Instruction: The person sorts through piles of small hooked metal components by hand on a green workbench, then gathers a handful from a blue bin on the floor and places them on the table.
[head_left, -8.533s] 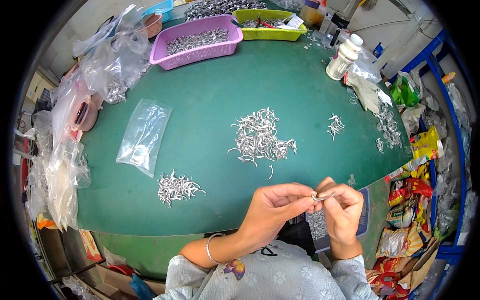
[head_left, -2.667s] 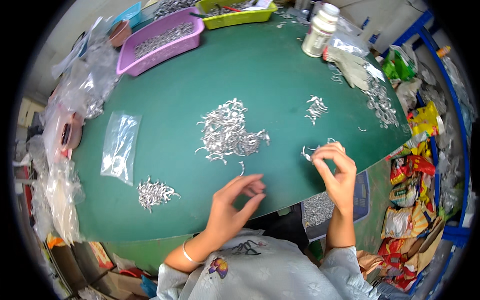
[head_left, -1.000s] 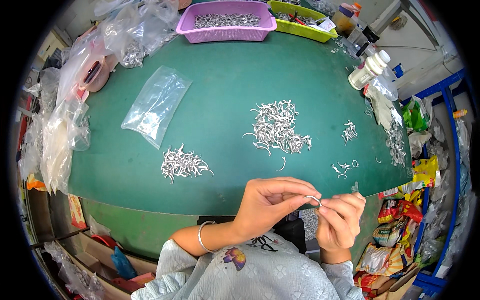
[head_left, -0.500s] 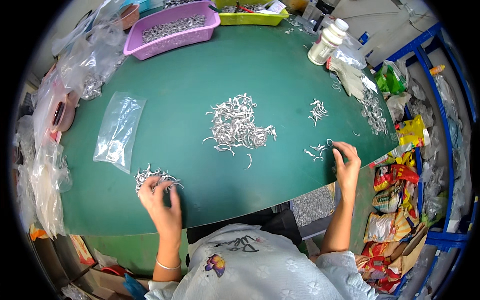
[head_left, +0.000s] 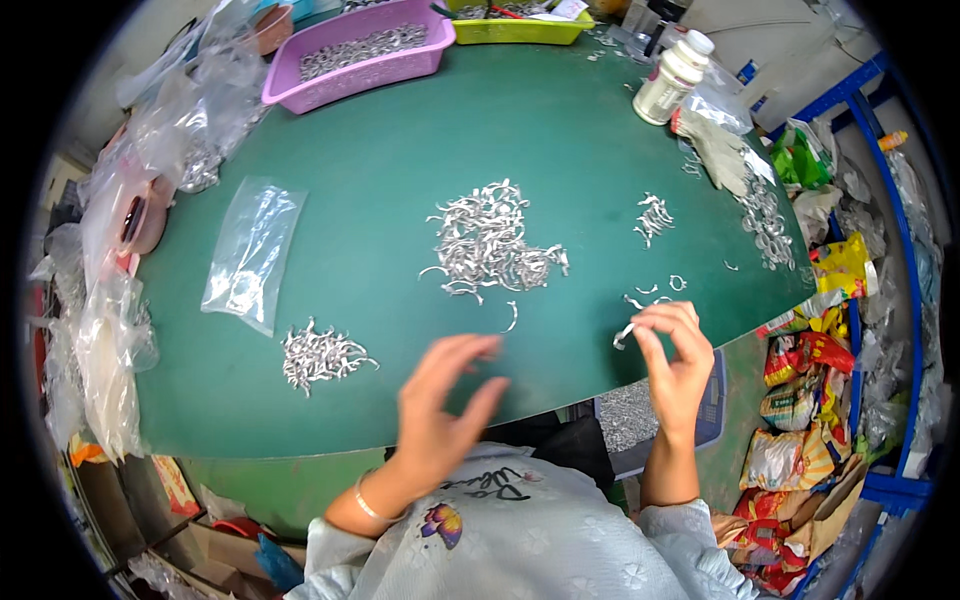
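Note:
My right hand, near the table's right front edge, pinches a small curved silver metal piece between thumb and fingertips. A few similar pieces, among them a ring, lie just beyond its fingers. My left hand hovers over the front of the table, slightly blurred, fingers and thumb apart with nothing between them. To its left sits a small pile of curved pieces. A larger pile occupies the middle, with one loose curved piece in front of it. Farther right is a little cluster.
A flat clear plastic bag lies on the green table at left. At the back stand a purple basin of metal parts and a yellow-green one. A white bottle, glove and rings line the right side.
My left hand has left the left pile and swung right toward the middle. My right hand has come slightly nearer and left, now holding a curved piece. The view has shifted a little.

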